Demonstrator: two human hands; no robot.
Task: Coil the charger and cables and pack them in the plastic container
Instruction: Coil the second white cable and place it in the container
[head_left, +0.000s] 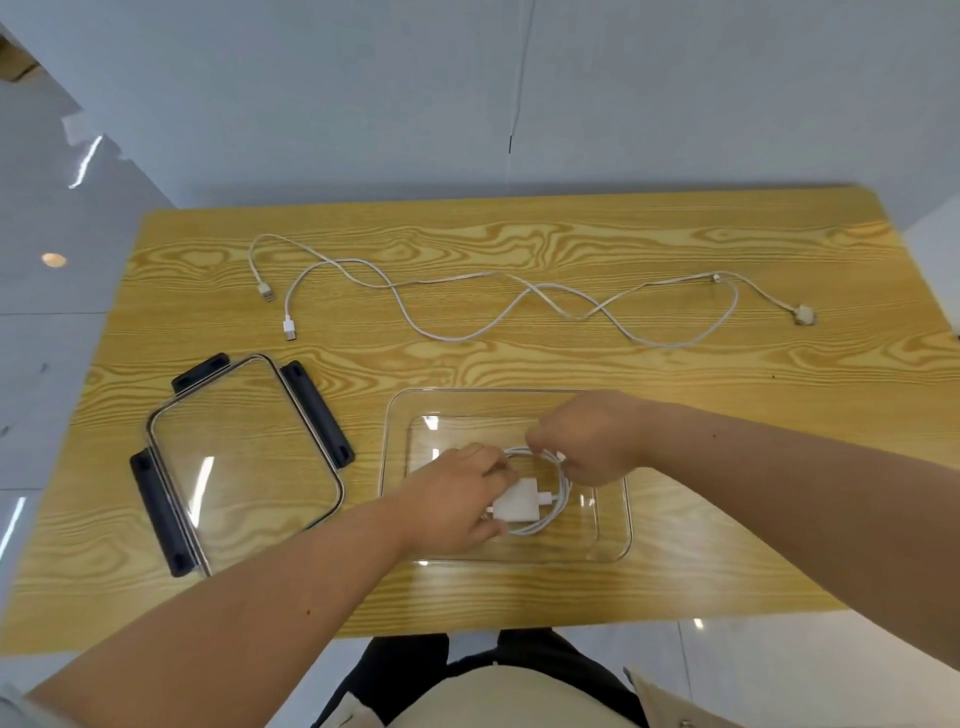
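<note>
Grips the charger (514, 503) with the left hand (452, 501), pinches its coiled cord (546, 519) with the right hand (587, 441), both inside the plastic container (467, 393). Press loops flat before letting go, against springing open. Leaves two cables (451, 340) beyond the hands.

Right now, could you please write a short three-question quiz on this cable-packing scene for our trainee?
1. True or false: the lid lies on the table, off the plastic container.
2. Where do the charger and its coiled cable lie? A: on the lid. B: inside the container. C: at the table's far edge.
3. How many loose cables lie uncoiled on the table beyond the container?

Key: 1 true; 2 B; 3 two.
</note>
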